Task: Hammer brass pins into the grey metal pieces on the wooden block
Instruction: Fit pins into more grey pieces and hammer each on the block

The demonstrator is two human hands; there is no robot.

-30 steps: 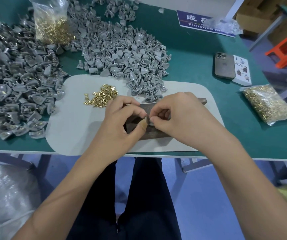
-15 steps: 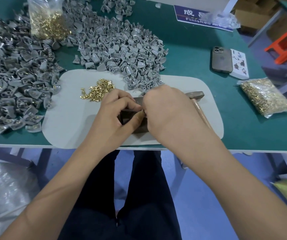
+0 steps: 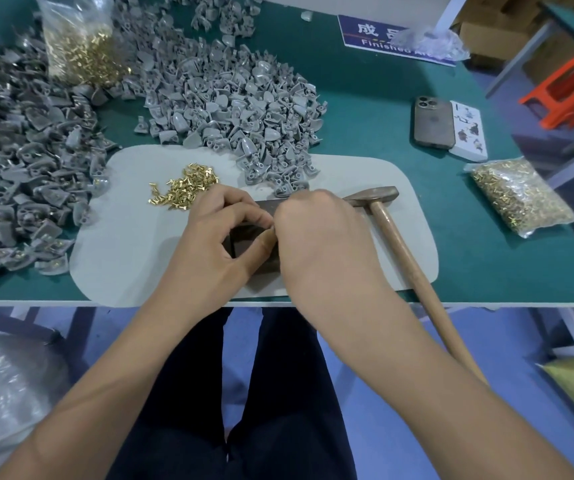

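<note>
Head view, hands hiding wooden block

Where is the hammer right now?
The hammer lies on the grey mat, just right of the right hand, its wooden handle sticking out past the table's front edge.

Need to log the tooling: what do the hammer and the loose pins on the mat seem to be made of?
Hammer: dull grey-brown metal head, apparently steel, on a smooth, pale brown handle that looks like wood. Loose pins: bright yellow and shiny, probably brass or brass-plated.
</note>
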